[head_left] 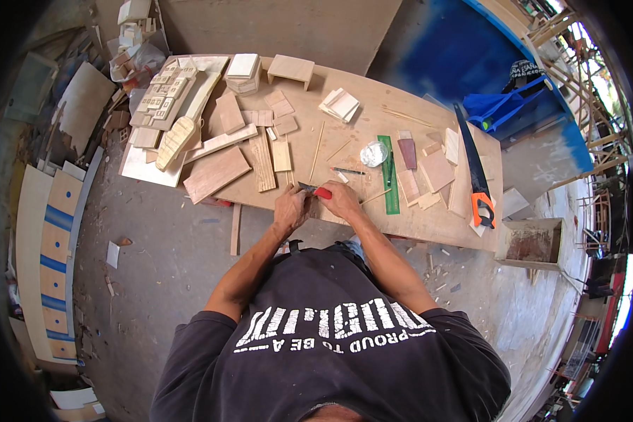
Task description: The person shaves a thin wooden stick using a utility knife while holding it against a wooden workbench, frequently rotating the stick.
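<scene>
Both my hands meet over the near edge of the wooden table. My right hand (pixel 341 201) is closed on a small red-handled tool (pixel 322 193) with a dark end; its exact kind does not show. Close beside it, my left hand (pixel 292 209) has its fingers curled in by that dark end. What the left fingers hold is hidden. Just beyond the hands lie a pencil (pixel 349 171) and a small pale wood piece (pixel 342 178). To their right are a round clear-and-white container (pixel 373 153) and a green ruler (pixel 388 176).
A handsaw (pixel 477 176) with an orange handle lies at the table's right end. Wood blocks (pixel 218 173) and thin strips (pixel 317 151) spread over the table (pixel 359 144). A wooden building model (pixel 165 98) stands far left. A box (pixel 534 243) is beyond the right edge.
</scene>
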